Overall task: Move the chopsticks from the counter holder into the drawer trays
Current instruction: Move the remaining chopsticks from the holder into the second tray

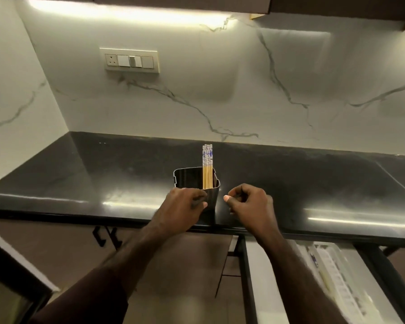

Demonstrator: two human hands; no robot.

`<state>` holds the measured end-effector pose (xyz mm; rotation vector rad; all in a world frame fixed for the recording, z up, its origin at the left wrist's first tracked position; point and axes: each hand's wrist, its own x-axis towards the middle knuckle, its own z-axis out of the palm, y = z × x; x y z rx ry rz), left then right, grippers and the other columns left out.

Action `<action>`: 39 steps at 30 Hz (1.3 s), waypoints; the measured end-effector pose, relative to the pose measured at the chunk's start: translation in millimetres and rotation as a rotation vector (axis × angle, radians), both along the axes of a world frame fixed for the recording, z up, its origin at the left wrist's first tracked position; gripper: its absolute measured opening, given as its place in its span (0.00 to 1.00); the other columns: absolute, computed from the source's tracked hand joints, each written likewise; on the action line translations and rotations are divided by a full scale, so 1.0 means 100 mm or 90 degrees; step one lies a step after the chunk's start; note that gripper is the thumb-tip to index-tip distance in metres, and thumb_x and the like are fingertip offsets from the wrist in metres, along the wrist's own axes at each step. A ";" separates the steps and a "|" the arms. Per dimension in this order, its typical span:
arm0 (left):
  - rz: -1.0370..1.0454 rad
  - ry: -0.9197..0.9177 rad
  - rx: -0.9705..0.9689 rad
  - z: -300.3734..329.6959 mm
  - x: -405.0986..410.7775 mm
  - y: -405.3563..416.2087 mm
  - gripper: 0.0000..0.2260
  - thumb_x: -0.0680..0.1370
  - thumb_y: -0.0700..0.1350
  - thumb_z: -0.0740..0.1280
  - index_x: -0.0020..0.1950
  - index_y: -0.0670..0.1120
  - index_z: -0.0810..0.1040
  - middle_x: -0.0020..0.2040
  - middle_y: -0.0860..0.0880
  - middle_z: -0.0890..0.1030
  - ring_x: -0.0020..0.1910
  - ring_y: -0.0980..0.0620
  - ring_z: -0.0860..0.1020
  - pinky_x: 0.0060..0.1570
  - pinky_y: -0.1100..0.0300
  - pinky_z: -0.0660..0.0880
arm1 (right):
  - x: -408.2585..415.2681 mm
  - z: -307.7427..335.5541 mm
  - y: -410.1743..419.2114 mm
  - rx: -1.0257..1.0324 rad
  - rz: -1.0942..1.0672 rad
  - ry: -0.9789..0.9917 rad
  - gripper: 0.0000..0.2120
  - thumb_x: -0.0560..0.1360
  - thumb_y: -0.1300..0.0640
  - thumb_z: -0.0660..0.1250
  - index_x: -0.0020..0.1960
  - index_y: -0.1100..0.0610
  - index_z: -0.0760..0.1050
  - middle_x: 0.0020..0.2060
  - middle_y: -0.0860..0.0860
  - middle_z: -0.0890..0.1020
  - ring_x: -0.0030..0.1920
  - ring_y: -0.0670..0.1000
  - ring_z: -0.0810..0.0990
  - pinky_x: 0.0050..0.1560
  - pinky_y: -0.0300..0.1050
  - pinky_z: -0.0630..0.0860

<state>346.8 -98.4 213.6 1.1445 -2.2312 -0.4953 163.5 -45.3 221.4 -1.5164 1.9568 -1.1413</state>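
Chopsticks [207, 166], upright in holder [192, 177]: beyond both hands; left hand [181, 206] grips holder, right hand [248, 205] curled empty, about equally near.

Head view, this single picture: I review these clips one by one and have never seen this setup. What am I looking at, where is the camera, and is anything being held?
There is no machine here. A person wears a wide-angle camera on the head, so you look forward and down over their own two arms.

On the dark counter stands a black holder with a bundle of chopsticks upright in it, blue-patterned ends up. The left hand grips the holder's near side. The right hand hovers beside the holder with fingers curled and seems to hold nothing. Lower right, an open drawer shows a pale tray; what it contains is too blurred to tell.
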 end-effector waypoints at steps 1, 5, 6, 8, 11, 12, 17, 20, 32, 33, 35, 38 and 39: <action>0.006 0.001 -0.001 -0.04 0.03 -0.07 0.12 0.76 0.44 0.71 0.59 0.46 0.82 0.52 0.48 0.85 0.45 0.60 0.80 0.43 0.78 0.69 | 0.03 -0.04 -0.08 0.004 0.002 0.002 0.03 0.74 0.54 0.73 0.45 0.50 0.79 0.37 0.46 0.82 0.40 0.45 0.83 0.47 0.49 0.83; 0.011 0.001 0.008 -0.13 0.10 -0.35 0.12 0.76 0.44 0.71 0.59 0.46 0.82 0.51 0.49 0.85 0.45 0.58 0.80 0.45 0.70 0.75 | 0.10 -0.17 -0.40 0.013 0.007 -0.012 0.04 0.74 0.53 0.73 0.45 0.48 0.78 0.38 0.44 0.82 0.41 0.43 0.83 0.46 0.45 0.83; 0.009 -0.001 0.010 -0.15 0.10 -0.43 0.12 0.76 0.44 0.70 0.59 0.46 0.82 0.51 0.49 0.86 0.45 0.57 0.81 0.46 0.66 0.77 | 0.11 -0.20 -0.49 0.017 0.010 -0.013 0.04 0.74 0.54 0.73 0.46 0.48 0.78 0.39 0.44 0.82 0.41 0.43 0.83 0.47 0.45 0.83; 0.010 -0.008 0.013 -0.18 0.09 -0.61 0.11 0.77 0.44 0.69 0.59 0.46 0.82 0.52 0.49 0.85 0.46 0.56 0.81 0.48 0.63 0.77 | 0.12 -0.26 -0.67 0.025 0.010 -0.024 0.04 0.74 0.54 0.73 0.47 0.49 0.78 0.40 0.45 0.82 0.43 0.43 0.83 0.48 0.46 0.83; 0.014 -0.011 0.007 -0.21 0.04 -0.89 0.12 0.77 0.44 0.69 0.60 0.46 0.81 0.53 0.49 0.85 0.46 0.58 0.79 0.47 0.67 0.74 | 0.11 -0.30 -0.93 0.036 0.005 -0.054 0.04 0.73 0.54 0.73 0.47 0.49 0.79 0.41 0.46 0.83 0.45 0.45 0.83 0.48 0.49 0.83; 0.013 -0.011 0.003 -0.21 0.01 -0.99 0.12 0.77 0.44 0.69 0.60 0.45 0.81 0.53 0.49 0.85 0.46 0.58 0.80 0.46 0.68 0.74 | 0.10 -0.31 -1.03 0.040 0.005 -0.057 0.04 0.73 0.54 0.73 0.47 0.49 0.79 0.41 0.46 0.84 0.45 0.45 0.83 0.48 0.49 0.83; -0.013 0.011 -0.013 -0.21 -0.15 -1.45 0.10 0.76 0.41 0.71 0.56 0.44 0.83 0.49 0.47 0.86 0.44 0.56 0.83 0.43 0.68 0.79 | 0.04 -0.34 -1.44 0.051 -0.008 -0.068 0.03 0.73 0.55 0.74 0.46 0.51 0.81 0.38 0.45 0.84 0.41 0.43 0.83 0.47 0.47 0.83; -0.008 0.032 -0.033 -0.22 -0.25 -1.72 0.09 0.75 0.40 0.72 0.54 0.45 0.84 0.47 0.48 0.86 0.43 0.55 0.84 0.44 0.61 0.81 | 0.00 -0.37 -1.64 0.067 -0.015 -0.068 0.03 0.73 0.55 0.73 0.47 0.52 0.82 0.38 0.46 0.84 0.42 0.44 0.84 0.47 0.48 0.83; 0.048 0.037 0.016 -0.41 -0.57 -2.42 0.20 0.76 0.50 0.71 0.67 0.47 0.75 0.55 0.50 0.83 0.57 0.50 0.76 0.54 0.56 0.72 | 0.00 -0.50 -2.02 0.072 -0.066 0.015 0.12 0.75 0.54 0.71 0.58 0.50 0.80 0.45 0.44 0.84 0.45 0.41 0.82 0.52 0.44 0.82; 0.048 0.029 0.023 -0.42 -0.60 -2.47 0.22 0.76 0.51 0.71 0.68 0.48 0.74 0.55 0.51 0.83 0.59 0.50 0.75 0.53 0.59 0.70 | 0.00 -0.50 -2.04 0.068 -0.078 0.022 0.13 0.75 0.54 0.71 0.60 0.50 0.80 0.48 0.45 0.84 0.47 0.42 0.82 0.53 0.44 0.81; 0.050 0.055 0.064 -0.43 -0.63 -2.54 0.23 0.75 0.53 0.71 0.68 0.47 0.74 0.55 0.51 0.83 0.58 0.53 0.77 0.53 0.62 0.70 | 0.02 -0.51 -2.08 0.067 -0.091 0.029 0.14 0.76 0.54 0.70 0.62 0.50 0.79 0.50 0.46 0.85 0.47 0.41 0.82 0.53 0.40 0.80; 0.047 0.131 0.146 -0.42 -0.66 -2.62 0.20 0.72 0.51 0.75 0.62 0.47 0.79 0.51 0.51 0.85 0.49 0.60 0.82 0.53 0.64 0.77 | 0.06 -0.54 -2.14 0.067 -0.114 0.047 0.14 0.76 0.54 0.70 0.61 0.50 0.79 0.50 0.46 0.85 0.45 0.40 0.80 0.48 0.31 0.74; 0.038 0.139 0.166 -0.44 -0.66 -2.62 0.18 0.72 0.50 0.76 0.60 0.47 0.81 0.48 0.53 0.86 0.46 0.62 0.82 0.52 0.64 0.79 | 0.07 -0.54 -2.16 0.067 -0.119 0.051 0.13 0.76 0.54 0.70 0.61 0.49 0.80 0.50 0.46 0.85 0.46 0.40 0.80 0.48 0.32 0.74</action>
